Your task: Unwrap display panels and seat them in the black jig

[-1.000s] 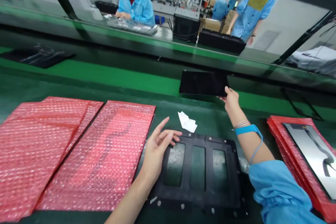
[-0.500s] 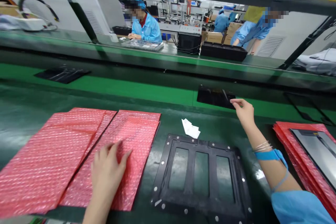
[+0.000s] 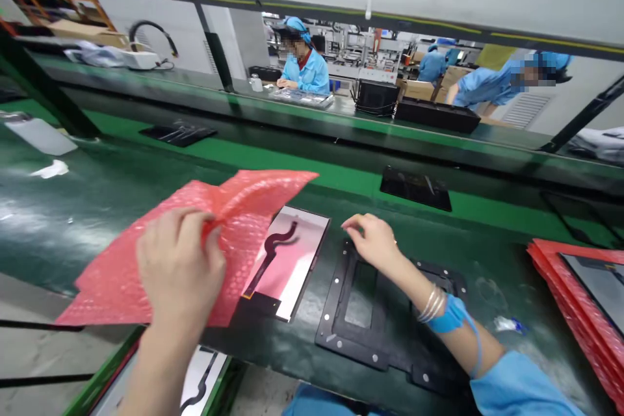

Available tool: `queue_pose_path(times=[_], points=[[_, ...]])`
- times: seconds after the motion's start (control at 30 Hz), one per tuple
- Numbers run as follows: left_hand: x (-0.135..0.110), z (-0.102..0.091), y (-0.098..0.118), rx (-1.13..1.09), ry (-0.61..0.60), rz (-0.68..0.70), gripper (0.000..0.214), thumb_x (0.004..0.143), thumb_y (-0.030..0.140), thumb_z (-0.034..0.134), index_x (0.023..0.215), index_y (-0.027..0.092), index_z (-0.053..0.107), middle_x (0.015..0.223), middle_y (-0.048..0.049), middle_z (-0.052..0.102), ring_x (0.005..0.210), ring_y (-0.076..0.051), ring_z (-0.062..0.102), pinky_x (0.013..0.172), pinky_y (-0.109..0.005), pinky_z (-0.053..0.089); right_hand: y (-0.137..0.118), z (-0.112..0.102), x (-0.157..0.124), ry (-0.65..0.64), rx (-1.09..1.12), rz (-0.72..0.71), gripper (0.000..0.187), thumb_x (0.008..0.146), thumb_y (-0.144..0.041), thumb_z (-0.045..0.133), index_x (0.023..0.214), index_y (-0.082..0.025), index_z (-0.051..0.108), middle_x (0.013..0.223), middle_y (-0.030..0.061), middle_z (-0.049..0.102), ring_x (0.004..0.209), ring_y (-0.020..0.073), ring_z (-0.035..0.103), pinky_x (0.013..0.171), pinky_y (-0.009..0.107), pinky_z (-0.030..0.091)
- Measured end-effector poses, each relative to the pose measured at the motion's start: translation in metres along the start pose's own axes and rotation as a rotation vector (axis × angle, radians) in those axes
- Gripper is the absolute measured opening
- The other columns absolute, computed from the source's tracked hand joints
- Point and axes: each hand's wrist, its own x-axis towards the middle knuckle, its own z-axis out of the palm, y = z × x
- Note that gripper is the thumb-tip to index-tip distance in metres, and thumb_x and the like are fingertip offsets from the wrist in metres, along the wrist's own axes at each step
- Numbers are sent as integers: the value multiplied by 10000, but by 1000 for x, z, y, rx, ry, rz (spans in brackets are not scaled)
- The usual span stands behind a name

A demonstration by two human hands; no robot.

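Note:
My left hand (image 3: 180, 264) is closed on a red bubble-wrap sheet (image 3: 234, 208) and holds it lifted off the dark green bench. Under the raised sheet lies a flat glossy panel (image 3: 292, 253) with a black curved ribbon cable on it. My right hand (image 3: 373, 240) hovers over the top left corner of a black frame fixture (image 3: 358, 338) with rectangular windows; its fingers are curled, and what they hold, if anything, is hidden. A blue strap and thin bracelets circle that wrist.
A dark panel (image 3: 415, 187) lies on the green conveyor belt (image 3: 273, 157) beyond the fixture. A red bubble-wrap stack with a panel (image 3: 580, 279) sits at the right edge. Another panel (image 3: 205, 370) shows below the bench edge. People in blue coats work across the line.
My left hand gripped the red bubble wrap and lifted it, uncovering the glossy panel. My right hand drew back from the dark panel on the belt to the fixture's corner. The white scrap is gone.

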Motion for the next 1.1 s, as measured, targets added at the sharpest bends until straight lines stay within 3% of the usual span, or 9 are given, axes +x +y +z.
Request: queue_pose_path(times=[0.1,0.27,0.4,0.5,0.6,0.7,0.87,0.97,1.1], points=[[11,3,-38,75,-87,-150,235,884,273,401,941,153,596,1056,-161,605,1083,-389,542,881,-517,434,-29,31,1,-99,-64,-7,159,872,-153,574,943,-226,696,923,34,714,932,200,642,760,272,460],[-13,48,-94,18,-362,-188,405,914,322,377,1172,126,618,1298,-236,560,1236,-455,477,956,-653,371,-48,59,-3,-183,-197,17,127,873,-143,590,968,-156,674,1024,107,697,1020,254,610,762,311,463],[-36,78,-115,-12,-406,-235,507,926,389,348,1285,121,586,1402,-316,463,1315,-495,398,972,-743,282,-54,62,-5,-216,-258,30,164,896,-173,576,1032,-130,658,1058,125,684,1047,262,599,784,327,474],[-41,81,-118,-36,-412,-240,526,934,425,336,1320,152,567,1443,-269,448,1352,-480,359,1000,-725,265,-57,62,-3,-234,-288,47,213,898,-122,527,1069,-88,648,1083,157,678,1055,276,602,783,338,482],[-40,76,-107,-49,-383,-226,525,934,389,333,1333,120,543,1447,-239,452,1361,-462,348,1031,-676,275,-60,62,-1,-260,-294,74,266,861,-42,494,1075,-53,653,1076,189,681,1046,296,622,783,348,484],[-42,74,-77,-81,-354,-153,521,914,326,341,1317,58,535,1389,-263,491,1297,-411,432,1039,-577,338,-61,60,5,-288,-254,105,290,822,-8,502,1051,-54,672,1056,199,693,1028,313,644,797,357,483],[-46,75,-11,-7,-558,-14,504,890,326,365,1259,55,574,1105,-242,613,1053,-381,566,862,-469,467,-57,54,14,-327,-56,115,144,795,-54,589,868,-104,702,980,164,723,955,295,673,772,340,491],[-43,74,15,149,-610,-62,535,895,392,355,1215,24,573,1074,-291,577,1051,-438,544,780,-495,463,-36,28,0,-327,136,71,82,810,-103,618,808,-159,679,864,51,731,830,180,679,726,247,485],[-41,82,21,110,-588,-166,544,861,467,366,1120,40,581,1160,-326,533,1125,-495,482,835,-573,408,30,-41,-61,-216,280,107,58,821,-157,579,801,-169,632,818,11,695,770,127,638,728,226,474]])
